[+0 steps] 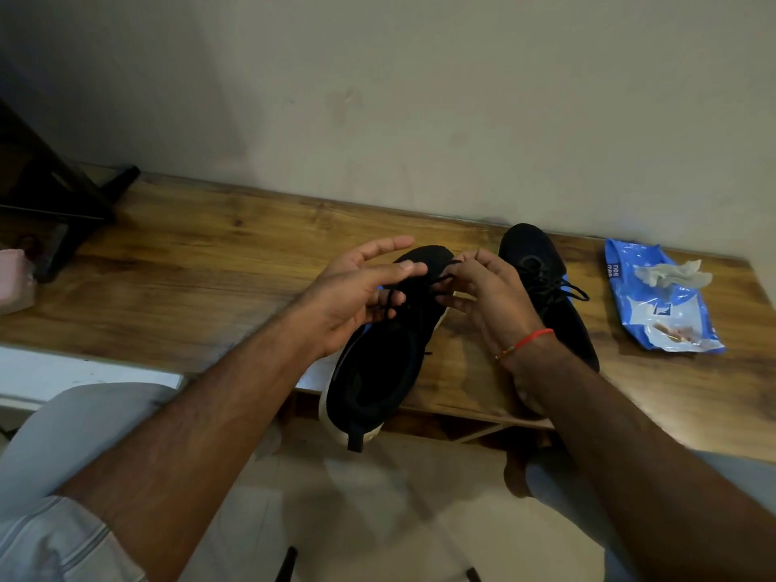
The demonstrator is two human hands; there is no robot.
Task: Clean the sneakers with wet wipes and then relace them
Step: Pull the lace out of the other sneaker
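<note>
Black knit sneaker (378, 363) with a white sole, lying at the counter's (189, 262) front edge, heel hanging over toward the camera, toe pointing at the wall. Over its toe end, both hands at work on the black lace (436, 283) — left hand (352, 300) with thumb and lower fingers curled round a strand, index finger stretched out above; right hand (491, 300) pinching the lace end between fingertips, a red thread bracelet (525, 342) at its wrist. Just right of that, partly behind the right hand, a second black sneaker (541, 279), already laced and tied in a bow, flat on the wood-grain counter. Further right, well apart — a blue wet-wipes pack (659, 304) with a crumpled used wipe (672, 273) lying on top. At far left, a dark stand (54, 203) and a pink object (14, 283), too cropped to identify.
</note>
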